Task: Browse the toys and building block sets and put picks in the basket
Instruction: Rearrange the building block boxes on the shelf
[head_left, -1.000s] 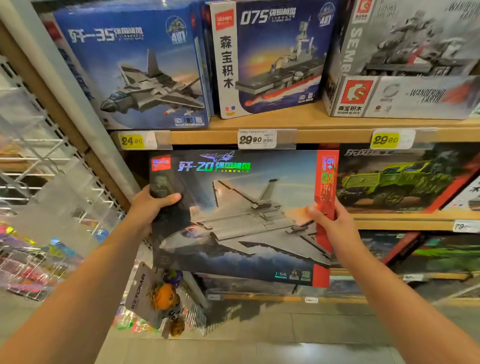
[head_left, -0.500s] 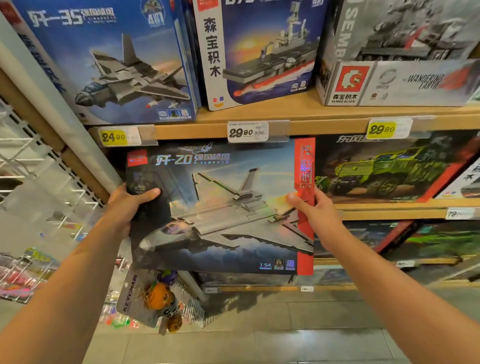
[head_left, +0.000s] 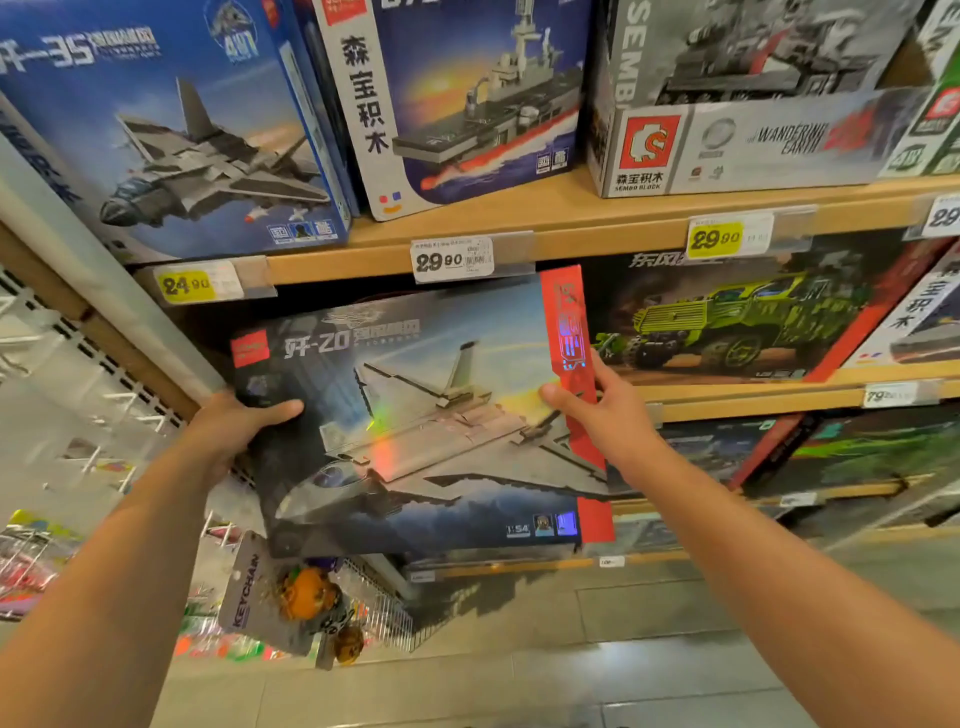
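A large flat building-block box (head_left: 431, 415) with a grey jet fighter picture and a red side strip is held up in front of the middle shelf. My left hand (head_left: 234, 431) grips its left edge, thumb across the front. My right hand (head_left: 597, 410) grips the right edge by the red strip, thumb on the front. The box is tilted, its top leaning away toward the shelf. No basket is in view.
The wooden upper shelf (head_left: 571, 234) carries a blue jet box (head_left: 171, 130), a warship box (head_left: 457, 93) and a grey Sembo box (head_left: 737, 93). A green truck box (head_left: 737, 317) stands to the right. A keychain card (head_left: 260, 592) hangs below. Wire racks (head_left: 62, 415) stand at the left.
The box, still held by both hands, has shifted a little left and lower in view and tilted further back. The view has moved closer to the shelves.
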